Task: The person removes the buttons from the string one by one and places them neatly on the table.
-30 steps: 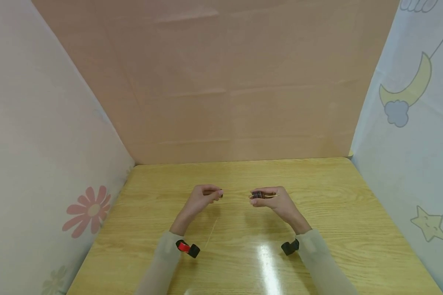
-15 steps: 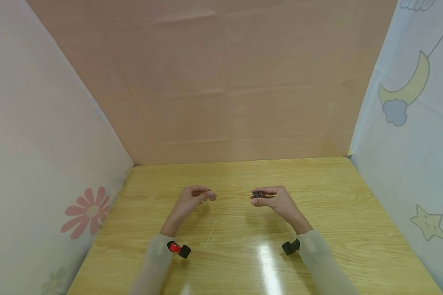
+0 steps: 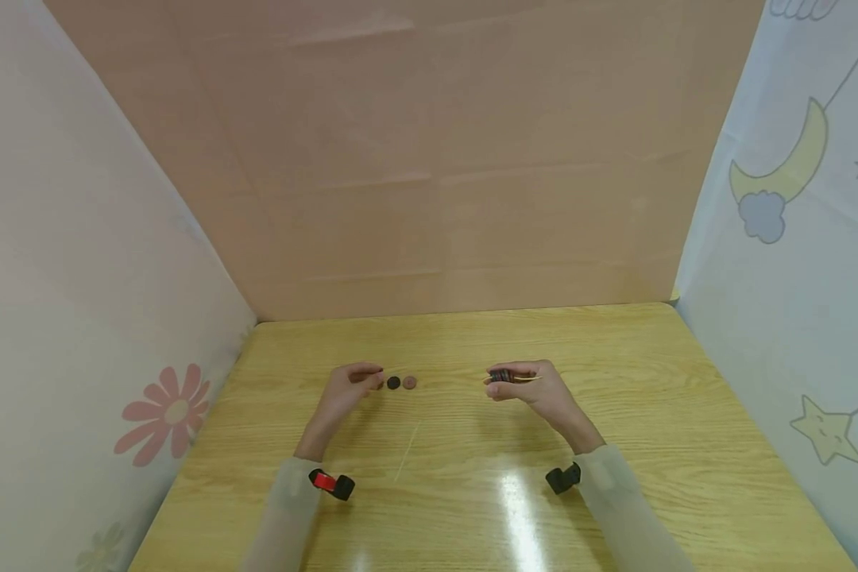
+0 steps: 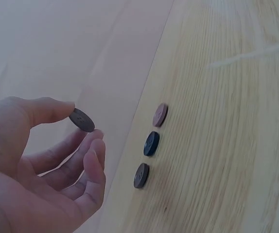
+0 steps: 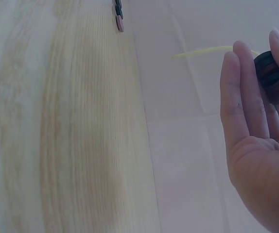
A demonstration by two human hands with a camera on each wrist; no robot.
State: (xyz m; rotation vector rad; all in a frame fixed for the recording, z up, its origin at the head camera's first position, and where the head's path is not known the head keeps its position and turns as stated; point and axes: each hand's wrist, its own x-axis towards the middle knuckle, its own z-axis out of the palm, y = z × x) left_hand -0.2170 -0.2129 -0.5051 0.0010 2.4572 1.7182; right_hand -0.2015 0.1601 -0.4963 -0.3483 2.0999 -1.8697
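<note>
My left hand pinches a dark round button between thumb and fingertip, raised over the table's far part. Three buttons lie in a row beside it: a pinkish-brown button, a blue-black button, and a dark brown button that the fingers mostly cover in the head view. My right hand holds a stack of dark buttons between thumb and fingers. A yellow cord runs through the stack and sticks out at both ends.
The wood-grain table ends at a tan sheet behind. Patterned sheets rise at the left and right. A thin pale line lies on the tabletop, and light glares near the front. Each wrist wears a black camera.
My left hand has moved left in steps. The pinkish-brown and blue-black buttons now lie on the table where it was. My right hand has stayed put with its stack.
</note>
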